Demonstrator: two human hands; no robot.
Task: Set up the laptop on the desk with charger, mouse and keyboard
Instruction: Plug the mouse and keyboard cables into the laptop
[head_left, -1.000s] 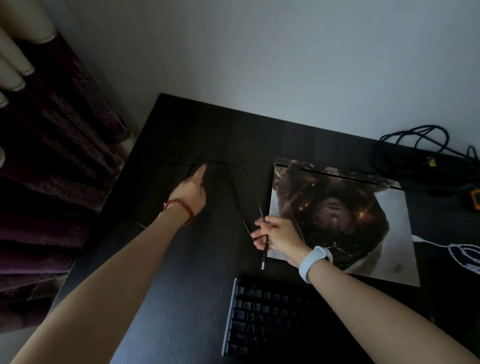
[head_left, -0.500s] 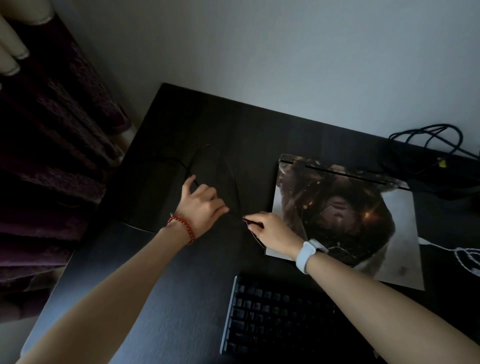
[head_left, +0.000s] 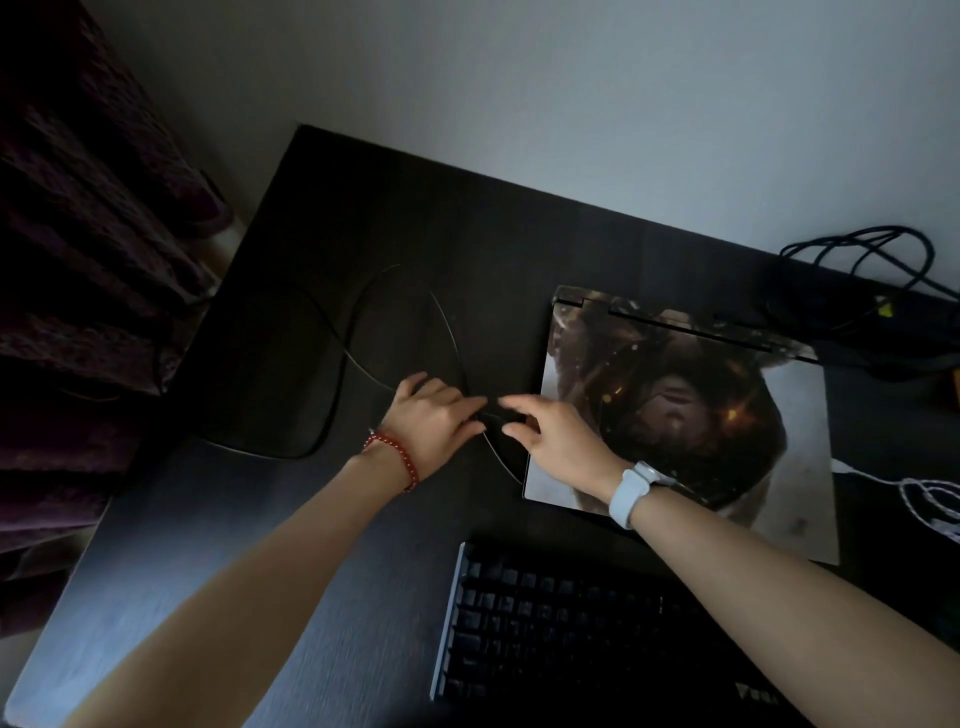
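Both hands have drawn together since a second ago: the left hand (head_left: 434, 415) and right hand (head_left: 558, 441) pinch a thin black cable (head_left: 447, 322) (looped across the dark desk (head_left: 322, 545)) just beside the closed laptop (head_left: 691, 415). Nearer lies the keyboard (head_left: 561, 623).

The room was dim. A plain pale wall (head_left: 623, 104) ran behind a dark, almost black wooden desk (head_left: 322, 519), whose far edge met the wall and whose grain showed faintly in the weak light. To the left of the desk hung a dark purple curtain (head_left: 78, 260) in heavy folds, reaching down past the desk's corner. A strip of lighter floor (head_left: 228, 249) showed between the curtain and the desk.
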